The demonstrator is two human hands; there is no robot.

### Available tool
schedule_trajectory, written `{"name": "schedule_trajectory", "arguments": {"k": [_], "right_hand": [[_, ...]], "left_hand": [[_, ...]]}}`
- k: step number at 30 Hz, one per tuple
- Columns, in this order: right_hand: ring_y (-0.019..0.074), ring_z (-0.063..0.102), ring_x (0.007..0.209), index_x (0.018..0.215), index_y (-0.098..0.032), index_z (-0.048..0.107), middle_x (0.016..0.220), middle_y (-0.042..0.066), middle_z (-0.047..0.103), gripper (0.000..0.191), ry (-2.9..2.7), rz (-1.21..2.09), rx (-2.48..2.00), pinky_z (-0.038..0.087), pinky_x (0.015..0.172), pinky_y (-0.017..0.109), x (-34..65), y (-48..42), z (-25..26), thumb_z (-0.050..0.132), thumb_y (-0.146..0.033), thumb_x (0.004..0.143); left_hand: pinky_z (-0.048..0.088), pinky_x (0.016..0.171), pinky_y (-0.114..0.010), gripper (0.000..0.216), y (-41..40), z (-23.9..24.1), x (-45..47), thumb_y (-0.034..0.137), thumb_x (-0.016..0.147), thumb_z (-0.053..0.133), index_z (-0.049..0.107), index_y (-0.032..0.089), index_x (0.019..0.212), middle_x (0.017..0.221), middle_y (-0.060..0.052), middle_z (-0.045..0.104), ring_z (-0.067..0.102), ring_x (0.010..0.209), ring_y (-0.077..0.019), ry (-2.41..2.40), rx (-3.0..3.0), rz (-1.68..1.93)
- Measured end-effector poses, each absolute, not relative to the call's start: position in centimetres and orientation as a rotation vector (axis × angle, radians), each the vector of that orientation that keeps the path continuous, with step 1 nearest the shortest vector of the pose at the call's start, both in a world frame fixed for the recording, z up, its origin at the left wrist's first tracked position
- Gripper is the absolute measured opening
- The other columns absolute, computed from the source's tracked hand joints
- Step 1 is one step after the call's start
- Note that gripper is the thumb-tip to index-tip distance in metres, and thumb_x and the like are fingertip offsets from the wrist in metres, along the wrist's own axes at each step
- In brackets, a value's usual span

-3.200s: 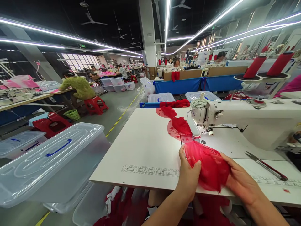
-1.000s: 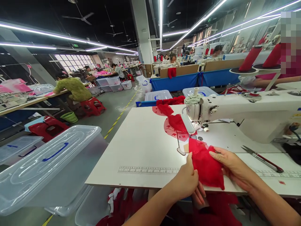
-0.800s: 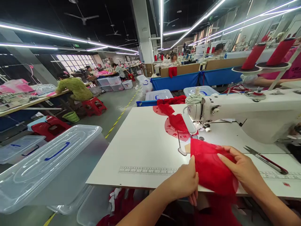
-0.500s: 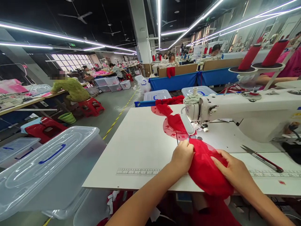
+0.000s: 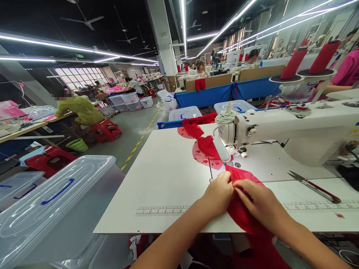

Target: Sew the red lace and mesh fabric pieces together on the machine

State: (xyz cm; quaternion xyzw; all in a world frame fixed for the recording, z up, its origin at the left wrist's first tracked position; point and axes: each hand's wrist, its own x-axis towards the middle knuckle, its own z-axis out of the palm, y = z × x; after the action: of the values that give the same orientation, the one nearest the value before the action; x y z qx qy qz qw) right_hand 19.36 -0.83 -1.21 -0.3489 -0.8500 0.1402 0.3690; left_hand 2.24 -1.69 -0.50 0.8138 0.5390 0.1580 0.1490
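A piece of red sheer fabric [image 5: 243, 213] lies at the near edge of the white sewing table [image 5: 168, 175], just in front of the needle of a white sewing machine [image 5: 280, 127]. My left hand [image 5: 218, 194] is curled into a loose fist, pinching the fabric's left edge. My right hand [image 5: 259, 203] presses on the fabric beside it, fingers together, touching the left hand. Behind the needle, more red fabric pieces [image 5: 206, 144] trail toward the table's far edge.
Scissors with red handles [image 5: 314, 185] lie on the table at the right. A clear lidded plastic bin [image 5: 53, 201] stands at the left. Red thread cones [image 5: 308, 58] sit behind the machine. Other people work at tables across the aisle.
Both hands have come together over the fabric and shifted it closer to the needle. The right hand slid left until it met the left hand.
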Motion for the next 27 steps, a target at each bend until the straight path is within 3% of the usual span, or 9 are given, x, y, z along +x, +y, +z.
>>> {"name": "schedule_trajectory", "arguments": {"k": [3,7,10,12,15,19,22,27], "right_hand": [[0.0191,0.069,0.068,0.109,-0.024,0.058,0.084,0.002,0.070,0.023,-2.292,0.307,-0.796,0.050,0.053,0.027,19.0,-1.6,-2.6,0.037,-0.019,0.102],[0.0189,0.061,0.059,0.088,-0.022,0.058,0.079,0.004,0.064,0.029,-2.407,0.169,-0.736,0.041,0.046,0.029,19.2,-2.4,-3.3,0.034,-0.017,0.102],[0.0179,0.061,0.064,0.092,-0.024,0.061,0.087,0.003,0.066,0.022,-2.412,0.573,-0.743,0.046,0.053,0.028,19.9,-1.6,-2.2,0.042,-0.027,0.102],[0.0188,0.062,0.070,0.093,-0.026,0.062,0.088,0.002,0.067,0.024,-2.319,0.800,-0.915,0.050,0.062,0.030,20.5,0.2,-1.4,0.042,-0.037,0.100],[0.0261,0.063,0.076,0.087,-0.025,0.061,0.091,0.007,0.068,0.029,-2.091,0.564,-1.396,0.047,0.065,0.037,21.2,4.0,-1.1,0.043,-0.047,0.087],[0.0282,0.061,0.081,0.073,-0.025,0.058,0.089,0.007,0.065,0.020,-2.080,0.599,-1.386,0.047,0.067,0.037,20.7,6.9,-1.8,0.055,-0.045,0.073],[0.0243,0.059,0.074,0.073,-0.025,0.053,0.081,0.004,0.063,0.019,-2.025,0.689,-1.298,0.047,0.067,0.035,19.8,6.9,-2.0,0.049,-0.043,0.078],[0.0200,0.057,0.057,0.075,-0.025,0.047,0.063,-0.001,0.059,0.024,-1.856,0.909,-1.196,0.046,0.052,0.029,18.8,6.7,-2.3,0.045,-0.047,0.083]], "left_hand": [[0.047,0.068,-0.024,0.018,-1.2,-0.2,1.5,0.008,0.089,0.044,0.057,0.019,0.083,0.092,-0.002,0.061,0.058,0.079,-0.0150,1.537,2.192,0.551],[0.046,0.061,-0.026,0.024,-0.7,0.0,1.5,0.022,0.096,0.040,0.054,0.017,0.115,0.078,0.000,0.063,0.059,0.070,-0.0171,1.634,1.972,0.671],[0.049,0.068,-0.030,0.047,-0.4,-0.2,1.9,0.022,0.089,0.056,0.044,0.015,0.133,0.086,-0.002,0.068,0.064,0.077,-0.0212,1.674,1.906,0.713],[0.050,0.079,-0.033,0.038,-0.3,-0.3,2.1,0.012,0.086,0.053,0.051,0.018,0.124,0.099,-0.006,0.071,0.066,0.089,-0.0230,1.657,1.919,0.723],[0.050,0.086,-0.034,0.027,-0.3,-0.7,2.0,0.005,0.088,0.043,0.056,0.020,0.107,0.108,-0.008,0.071,0.067,0.098,-0.0238,1.648,1.929,0.735],[0.052,0.078,-0.034,0.034,-0.6,-1.2,1.9,0.004,0.089,0.038,0.052,0.018,0.117,0.101,-0.010,0.072,0.068,0.088,-0.0237,1.687,1.923,0.754],[0.052,0.076,-0.032,0.034,-0.8,-1.5,1.7,0.002,0.087,0.038,0.055,0.019,0.111,0.098,-0.007,0.072,0.068,0.085,-0.0214,1.661,1.966,0.776],[0.053,0.079,-0.032,0.027,-0.7,-1.8,1.4,0.003,0.082,0.044,0.062,0.021,0.090,0.095,-0.004,0.072,0.067,0.088,-0.0205,1.573,2.059,0.797]]}}
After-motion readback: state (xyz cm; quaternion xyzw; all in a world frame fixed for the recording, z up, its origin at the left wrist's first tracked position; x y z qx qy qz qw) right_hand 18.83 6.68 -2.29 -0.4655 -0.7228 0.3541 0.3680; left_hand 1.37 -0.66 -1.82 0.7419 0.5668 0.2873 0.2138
